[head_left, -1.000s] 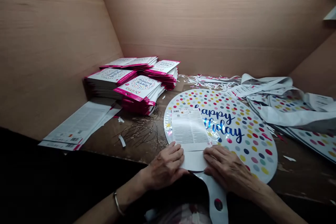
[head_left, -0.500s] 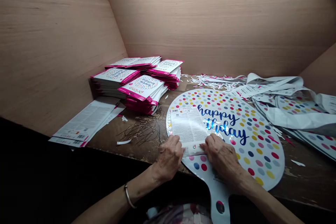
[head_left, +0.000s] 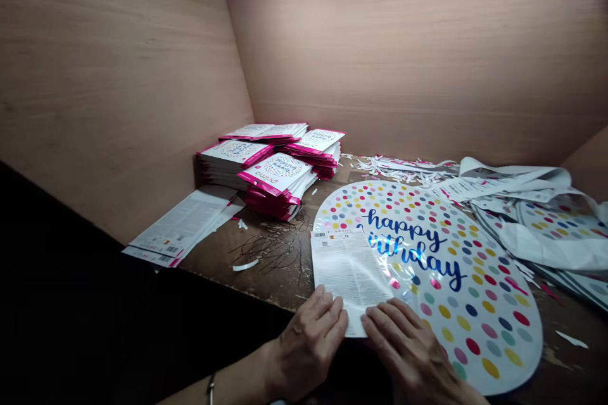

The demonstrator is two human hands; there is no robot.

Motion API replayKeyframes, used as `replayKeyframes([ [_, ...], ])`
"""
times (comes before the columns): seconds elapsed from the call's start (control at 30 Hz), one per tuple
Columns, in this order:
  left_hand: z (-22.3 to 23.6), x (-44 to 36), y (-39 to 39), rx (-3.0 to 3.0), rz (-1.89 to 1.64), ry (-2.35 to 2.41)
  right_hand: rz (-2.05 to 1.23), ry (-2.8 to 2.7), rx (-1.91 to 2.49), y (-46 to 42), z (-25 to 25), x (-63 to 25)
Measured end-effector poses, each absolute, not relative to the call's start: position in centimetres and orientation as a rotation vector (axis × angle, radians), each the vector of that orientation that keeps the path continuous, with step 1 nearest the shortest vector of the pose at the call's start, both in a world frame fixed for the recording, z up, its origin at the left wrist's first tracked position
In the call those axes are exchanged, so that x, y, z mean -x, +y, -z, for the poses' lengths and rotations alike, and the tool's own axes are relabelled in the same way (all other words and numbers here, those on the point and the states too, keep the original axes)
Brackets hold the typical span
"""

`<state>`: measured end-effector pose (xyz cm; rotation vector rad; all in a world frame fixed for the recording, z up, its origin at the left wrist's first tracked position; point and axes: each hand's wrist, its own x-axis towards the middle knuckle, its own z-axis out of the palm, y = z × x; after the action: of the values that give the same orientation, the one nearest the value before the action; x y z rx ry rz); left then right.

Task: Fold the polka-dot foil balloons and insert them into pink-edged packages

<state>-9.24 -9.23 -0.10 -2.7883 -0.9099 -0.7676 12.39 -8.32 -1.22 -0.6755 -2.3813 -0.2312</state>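
My left hand (head_left: 308, 345), fingers half curled, holds the lower edge of a printed paper sheet (head_left: 349, 281), while my right hand (head_left: 408, 354) lies nearly flat, fingers extended across the sheet's lower right corner. The sheet sits on a polka-dot "happy birthday" foil balloon (head_left: 456, 278) at lower centre-right, on a scarred wooden bench (head_left: 266, 285); stacks of packaged balloons (head_left: 275, 168) rest toward the upper left.

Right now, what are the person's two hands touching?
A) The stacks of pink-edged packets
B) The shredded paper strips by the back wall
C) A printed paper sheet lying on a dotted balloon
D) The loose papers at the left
C: the left hand and right hand both sit at the lower edge of the printed paper sheet, which lies on the polka-dot foil balloon.
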Motion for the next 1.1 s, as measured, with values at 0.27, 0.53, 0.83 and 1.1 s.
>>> replayKeyframes([
  [0.27,-11.8,6.6,-5.3,2.851,1.303,-1.229,0.499,-2.332,0.623,-4.1,-8.7,-15.2],
  [0.53,-16.0,5.4,-1.7,3.322,1.375,-1.846,-0.029,-2.591,0.928,-1.0,-14.7,-13.1],
  [0.83,-13.3,6.4,0.8,3.373,1.516,-2.623,-1.971,-1.754,0.912,1.9,-10.8,-14.5],
  [1.1,-11.9,6.1,0.5,3.250,1.387,-2.870,-2.101,-1.482,0.962,1.4,-7.8,-15.1],
])
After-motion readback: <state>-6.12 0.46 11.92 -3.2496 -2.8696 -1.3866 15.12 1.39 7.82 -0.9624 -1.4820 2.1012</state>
